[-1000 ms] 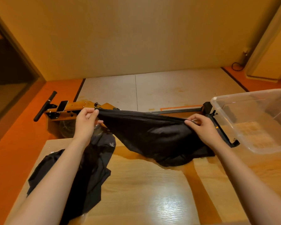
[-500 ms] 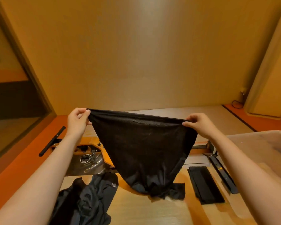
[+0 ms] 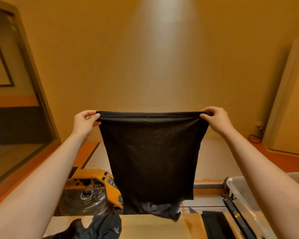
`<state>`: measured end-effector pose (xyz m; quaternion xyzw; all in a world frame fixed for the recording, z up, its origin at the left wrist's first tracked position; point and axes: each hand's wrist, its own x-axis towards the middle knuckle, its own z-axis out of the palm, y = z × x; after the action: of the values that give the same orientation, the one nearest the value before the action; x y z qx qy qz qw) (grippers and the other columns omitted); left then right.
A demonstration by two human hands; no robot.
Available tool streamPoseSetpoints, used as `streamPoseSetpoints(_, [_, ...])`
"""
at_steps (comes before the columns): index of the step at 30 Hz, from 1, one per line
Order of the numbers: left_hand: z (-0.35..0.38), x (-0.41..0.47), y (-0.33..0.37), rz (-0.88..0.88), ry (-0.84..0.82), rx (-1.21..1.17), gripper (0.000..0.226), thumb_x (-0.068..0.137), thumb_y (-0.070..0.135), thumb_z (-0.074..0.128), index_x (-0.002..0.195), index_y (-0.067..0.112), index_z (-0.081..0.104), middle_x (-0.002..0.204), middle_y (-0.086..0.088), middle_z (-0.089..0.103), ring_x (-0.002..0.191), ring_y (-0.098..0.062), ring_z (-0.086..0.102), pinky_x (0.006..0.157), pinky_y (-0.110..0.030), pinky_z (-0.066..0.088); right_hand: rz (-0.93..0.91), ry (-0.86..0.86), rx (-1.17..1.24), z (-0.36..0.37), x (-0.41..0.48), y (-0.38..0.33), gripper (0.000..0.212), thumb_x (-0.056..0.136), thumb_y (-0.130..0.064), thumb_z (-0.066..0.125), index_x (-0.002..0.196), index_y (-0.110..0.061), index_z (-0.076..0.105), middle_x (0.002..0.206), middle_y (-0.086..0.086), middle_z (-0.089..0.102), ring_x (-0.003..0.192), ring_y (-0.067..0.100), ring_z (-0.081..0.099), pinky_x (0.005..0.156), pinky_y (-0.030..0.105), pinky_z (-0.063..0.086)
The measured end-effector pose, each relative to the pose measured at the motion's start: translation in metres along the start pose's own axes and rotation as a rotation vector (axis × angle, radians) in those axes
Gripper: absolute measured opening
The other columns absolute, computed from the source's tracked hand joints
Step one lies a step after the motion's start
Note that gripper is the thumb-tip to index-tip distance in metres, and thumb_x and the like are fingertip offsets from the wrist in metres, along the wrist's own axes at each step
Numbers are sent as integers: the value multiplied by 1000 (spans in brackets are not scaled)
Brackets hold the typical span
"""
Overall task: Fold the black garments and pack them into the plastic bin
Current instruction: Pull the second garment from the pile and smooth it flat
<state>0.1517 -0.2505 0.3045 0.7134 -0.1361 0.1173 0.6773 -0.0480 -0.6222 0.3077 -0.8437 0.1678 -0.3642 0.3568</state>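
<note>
Fingers (image 3: 93, 115) of left hand (image 3: 84, 122) and right hand (image 3: 216, 120) pinch one black garment (image 3: 152, 156); second garment (image 3: 100, 228), one bin (image 3: 243, 195) below.

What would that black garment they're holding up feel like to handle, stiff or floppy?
Probably floppy: the black garment hangs limp between the left hand and right hand, its lower end bunched. Likely light, since a pinch at each top corner holds it. Set down, it may slump like the other garment on the table.
</note>
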Motion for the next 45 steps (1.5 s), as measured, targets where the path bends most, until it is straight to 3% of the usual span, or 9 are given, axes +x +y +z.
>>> streamPoseSetpoints(8, [1,14,31,38,-20,-37,17,94,5,59,110,1,62,100,-8,61,95,-22,61,62,-16,57,-57,121,9,-21,18,-23,17,89,-12,65,104,-7,71,97,4,68,90,14,61,77,25,44])
streamPoseSetpoints(15, [4,-6,43,60,27,-14,15,94,9,60,109,5,60,88,0,50,92,-19,59,66,-19,58,-96,124,31,-30,12,-18,17,90,-5,59,100,-10,73,95,1,68,91,11,60,77,19,42])
streamPoseSetpoints(20, [-2,-41,31,7,6,5,20,93,13,61,112,5,62,105,-8,59,99,-20,64,72,-23,59,-122,40,70,-29,-14,3,19,90,-3,59,99,-11,73,94,-1,69,90,9,62,73,9,42])
streamPoseSetpoints(27, [-25,-124,-40,-139,40,94,15,95,14,60,108,10,66,110,-13,65,92,-19,69,73,-21,58,-193,-152,-30,-9,-96,56,8,87,-6,67,93,-8,73,86,1,69,82,11,62,69,5,42])
streamPoseSetpoints(31, [-47,-173,-75,-249,14,118,20,97,14,54,113,7,65,109,-9,66,89,-17,69,91,-39,54,-167,-227,-132,-7,-156,82,7,88,-12,67,94,-11,70,83,-2,65,79,12,60,69,22,47])
streamPoseSetpoints(33, [-59,-197,-86,-301,8,118,23,97,14,54,116,6,64,110,-9,66,91,-21,68,93,-41,52,-123,-250,-110,-10,-186,91,8,89,-14,66,95,-17,69,82,-7,65,78,5,61,70,25,51])
streamPoseSetpoints(39, [-85,-287,-120,-335,-34,209,17,95,16,59,110,12,67,106,0,66,101,-17,59,87,-30,45,142,-184,46,4,-289,102,14,89,-9,64,89,-23,67,86,-13,65,82,3,61,67,19,55])
streamPoseSetpoints(42, [-103,-327,-139,-411,-50,171,18,95,11,57,110,10,67,97,-6,69,89,-21,64,76,-26,50,175,-155,1,11,-336,100,15,88,-8,65,88,-23,67,87,-10,65,84,3,60,74,22,49])
streamPoseSetpoints(45, [-127,-362,-150,-484,-78,121,17,94,7,58,107,12,68,95,-9,71,92,-23,68,81,-29,52,181,-152,-20,10,-379,96,14,86,-9,67,88,-23,67,87,-10,64,84,3,60,74,18,47])
